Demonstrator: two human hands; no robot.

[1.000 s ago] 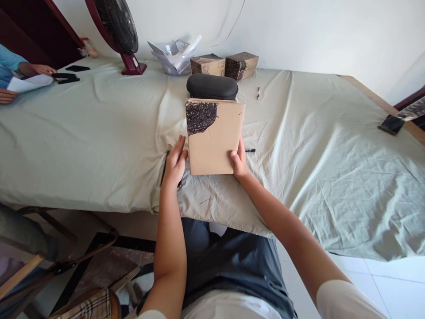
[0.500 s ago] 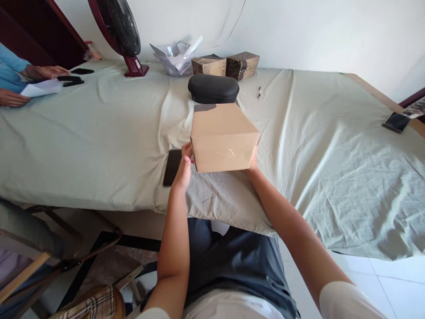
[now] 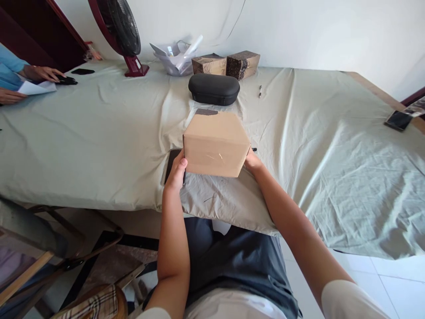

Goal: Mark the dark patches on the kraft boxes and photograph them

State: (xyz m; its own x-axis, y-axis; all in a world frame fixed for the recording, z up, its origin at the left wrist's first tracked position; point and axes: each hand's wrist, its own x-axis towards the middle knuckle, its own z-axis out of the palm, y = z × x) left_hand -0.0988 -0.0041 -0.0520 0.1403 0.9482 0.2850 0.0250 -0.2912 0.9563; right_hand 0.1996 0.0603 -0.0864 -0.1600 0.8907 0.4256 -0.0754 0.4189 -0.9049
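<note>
Between my two hands is a closed brown cardboard box (image 3: 215, 153), tilted, with a dark patch at its far top edge. My left hand (image 3: 177, 172) grips the box's left side, thumb on the near face and the other fingers hidden behind it. On the right side, my right hand (image 3: 253, 160) holds the box, its fingers mostly out of sight. A dark phone (image 3: 170, 165) lies on the cloth, partly covered by my left hand and the box. Just beyond the box sits a black zippered case (image 3: 214, 88).
A cloth-covered table (image 3: 109, 146) spreads out. At the back stand a fan (image 3: 133, 66), a plastic basket (image 3: 172, 66) and two patterned boxes (image 3: 242, 64). A pen (image 3: 260, 91) and another phone (image 3: 397, 120) lie rightward. Another person's hand (image 3: 46, 73) touches a black object at far left.
The cardboard box has moved slightly left and nearer to me, and tilted, with both hands on it. At far left, the other person's hand has moved onto the black object.
</note>
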